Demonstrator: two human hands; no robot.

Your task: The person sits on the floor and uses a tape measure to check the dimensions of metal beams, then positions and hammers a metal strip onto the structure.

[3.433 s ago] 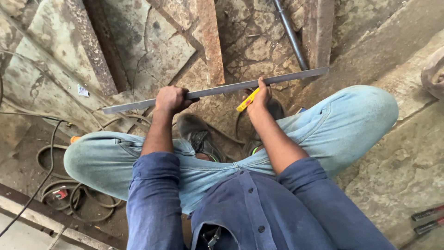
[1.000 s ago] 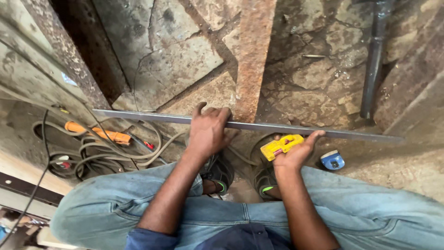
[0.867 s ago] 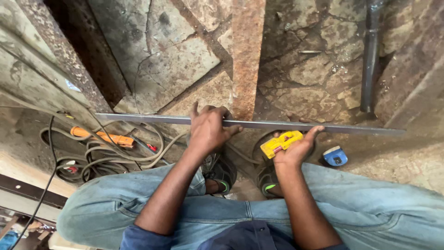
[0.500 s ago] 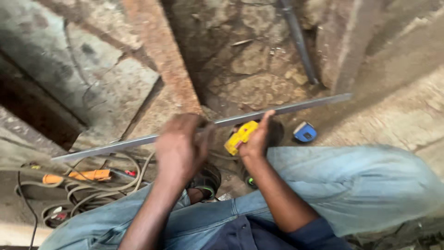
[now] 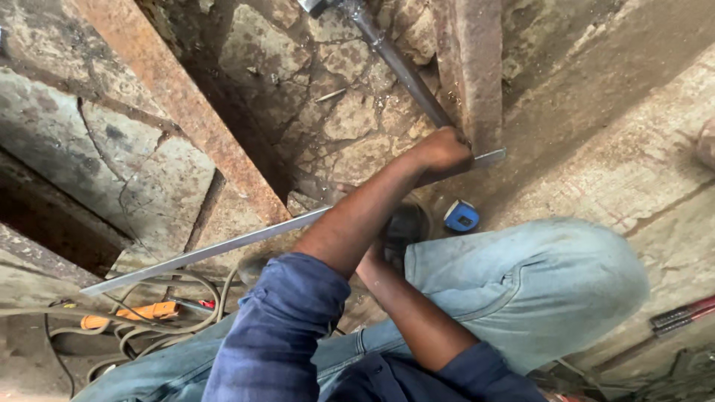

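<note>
A long grey flat metal bar (image 5: 201, 255) lies slanted across the rusty beams, low at the left and high at the right. My left hand (image 5: 443, 151) reaches across my body and grips the bar near its right end, beside a rusty upright beam (image 5: 471, 67). My right forearm (image 5: 417, 320) runs up under the left arm. My right hand is hidden behind that arm, so what it holds does not show. A small blue tape measure (image 5: 462, 216) lies on the ground just below my left hand, next to my knee.
A rusty steel beam (image 5: 179, 112) slants across cracked stone at the left. A dark pipe (image 5: 395, 59) runs down from the top. An orange-handled tool (image 5: 126, 316) lies among coiled cables at the lower left. Red-handled tools (image 5: 681, 315) lie at the right edge.
My left hand has slid along the bar from its middle to its right end, crossing over my right arm. The yellow tape measure in my right hand has gone out of sight.
</note>
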